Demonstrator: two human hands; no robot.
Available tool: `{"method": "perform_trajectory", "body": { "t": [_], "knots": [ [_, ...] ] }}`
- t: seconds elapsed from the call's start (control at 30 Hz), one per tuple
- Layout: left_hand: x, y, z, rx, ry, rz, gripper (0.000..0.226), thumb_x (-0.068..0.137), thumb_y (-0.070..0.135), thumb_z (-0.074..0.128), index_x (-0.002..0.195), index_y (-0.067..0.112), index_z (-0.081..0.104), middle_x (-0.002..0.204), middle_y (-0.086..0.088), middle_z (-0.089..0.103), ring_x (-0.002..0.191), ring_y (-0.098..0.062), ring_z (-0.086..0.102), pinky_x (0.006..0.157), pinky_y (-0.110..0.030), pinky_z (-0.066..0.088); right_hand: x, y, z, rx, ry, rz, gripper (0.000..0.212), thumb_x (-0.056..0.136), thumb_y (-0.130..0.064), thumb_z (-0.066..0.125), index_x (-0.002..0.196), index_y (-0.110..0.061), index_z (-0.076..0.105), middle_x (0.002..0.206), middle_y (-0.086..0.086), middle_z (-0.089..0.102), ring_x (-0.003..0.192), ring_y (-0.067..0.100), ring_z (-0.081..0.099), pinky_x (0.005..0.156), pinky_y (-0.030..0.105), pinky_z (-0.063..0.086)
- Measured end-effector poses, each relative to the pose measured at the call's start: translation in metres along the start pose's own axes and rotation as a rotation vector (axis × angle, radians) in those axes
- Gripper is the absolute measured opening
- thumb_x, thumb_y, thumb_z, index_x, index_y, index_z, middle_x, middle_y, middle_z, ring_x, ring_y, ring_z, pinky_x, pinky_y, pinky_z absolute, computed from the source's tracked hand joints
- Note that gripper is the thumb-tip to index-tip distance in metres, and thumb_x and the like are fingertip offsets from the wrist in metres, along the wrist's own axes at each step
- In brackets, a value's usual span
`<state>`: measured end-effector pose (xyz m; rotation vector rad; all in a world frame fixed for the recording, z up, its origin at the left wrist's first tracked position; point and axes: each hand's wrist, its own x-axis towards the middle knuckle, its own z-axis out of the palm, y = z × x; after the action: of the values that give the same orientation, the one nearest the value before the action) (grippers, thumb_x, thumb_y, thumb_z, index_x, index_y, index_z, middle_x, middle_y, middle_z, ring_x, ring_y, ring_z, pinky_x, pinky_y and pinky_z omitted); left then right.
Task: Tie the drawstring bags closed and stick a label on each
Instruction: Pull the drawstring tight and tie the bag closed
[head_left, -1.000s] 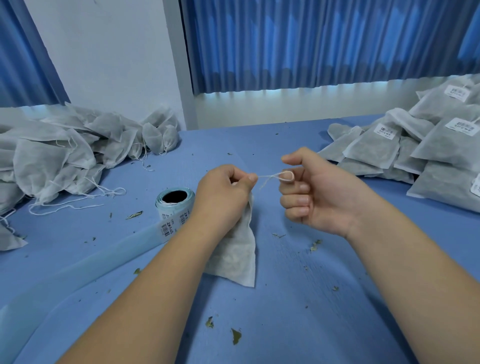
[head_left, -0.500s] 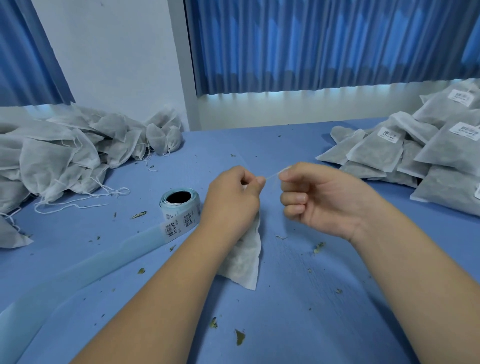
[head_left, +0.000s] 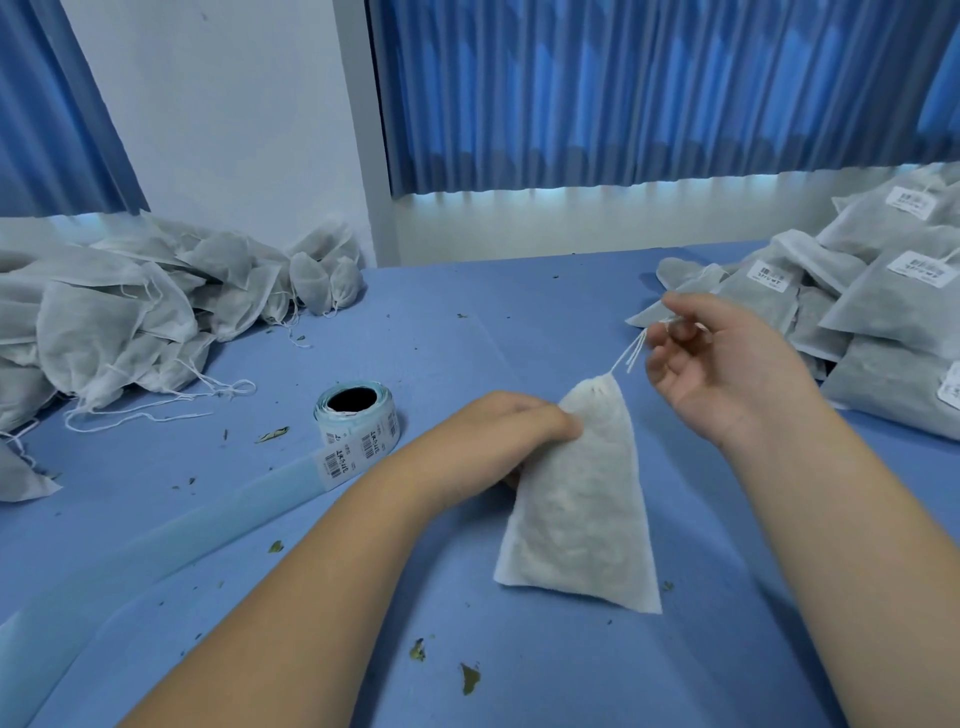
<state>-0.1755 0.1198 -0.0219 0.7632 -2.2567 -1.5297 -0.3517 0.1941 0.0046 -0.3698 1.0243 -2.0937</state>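
Left hand (head_left: 519, 434) grips the bag (head_left: 576, 512) near its neck; right hand (head_left: 727, 369), raised beyond the bag, pinches its string (head_left: 630, 355).

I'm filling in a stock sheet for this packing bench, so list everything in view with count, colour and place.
bag: one, white, centre of the table
drawstring: one, white, from the bag's neck up to the right
label roll: one, pale blue with white barcode labels, left of the bag
backing strip: one, pale blue, from the roll to the lower left
unlabelled bags: a pile, grey-white, far left
labelled bags: a pile, grey with white labels, far right
leaf scraps: several, green, scattered on the table
table: one, blue
curtains: blue, along the back
left hand: grips the bag's left edge
right hand: pinches the drawstring's end
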Motion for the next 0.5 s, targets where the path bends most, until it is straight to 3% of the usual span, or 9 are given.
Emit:
{"method": "perform_trajectory", "body": {
  "t": [0.07,0.17,0.23,0.37,0.5],
  "knots": [
    [-0.001,-0.001,-0.001,-0.034,-0.012,-0.001,0.023,0.073,0.043,0.059,0.066,0.023,0.068,0.070,0.013,0.065,0.065,-0.004,0.060,0.062,-0.016,0.046,-0.003,-0.002,0.002,-0.004,-0.026,-0.055,0.017,0.088,-0.011,0.065,0.079,-0.014,0.051,0.050,-0.006,0.044,0.050,0.008,0.059,0.045,0.016,0.043],
    [0.003,-0.004,0.000,-0.046,0.110,-0.014,0.037,0.073,0.048,0.063,0.084,0.013,0.068,0.076,0.006,0.068,0.068,-0.010,0.063,0.064,-0.023,0.049,-0.010,-0.002,0.007,-0.113,-0.122,-0.181,0.017,0.087,-0.016,0.068,0.089,-0.016,0.052,0.059,-0.006,0.050,0.057,0.009,0.062,0.049,0.018,0.043],
    [0.008,-0.005,0.002,-0.088,0.230,-0.006,0.044,0.074,0.051,0.063,0.088,0.010,0.065,0.074,0.004,0.066,0.065,-0.012,0.061,0.060,-0.026,0.047,-0.016,0.001,0.011,-0.252,-0.206,-0.276,0.020,0.086,-0.015,0.070,0.077,-0.020,0.053,0.063,-0.005,0.054,0.059,0.012,0.062,0.051,0.020,0.043],
    [0.015,-0.006,0.001,-0.235,0.406,-0.003,0.036,0.086,0.046,0.063,0.095,0.012,0.066,0.084,-0.007,0.073,0.068,-0.015,0.068,0.060,-0.031,0.054,-0.026,0.015,0.020,-0.713,-0.349,-0.521,0.023,0.082,-0.014,0.074,0.067,-0.021,0.058,0.066,-0.010,0.060,0.062,0.011,0.060,0.055,0.021,0.045],
    [0.017,-0.010,-0.004,-0.347,0.466,0.027,0.034,0.090,0.044,0.062,0.093,0.010,0.065,0.072,0.001,0.067,0.060,-0.014,0.064,0.050,-0.025,0.048,-0.029,0.028,0.022,-1.166,-0.413,-0.741,0.016,0.076,-0.019,0.078,0.067,-0.026,0.066,0.077,-0.008,0.060,0.068,0.005,0.056,0.064,0.010,0.038]
  ]
}}
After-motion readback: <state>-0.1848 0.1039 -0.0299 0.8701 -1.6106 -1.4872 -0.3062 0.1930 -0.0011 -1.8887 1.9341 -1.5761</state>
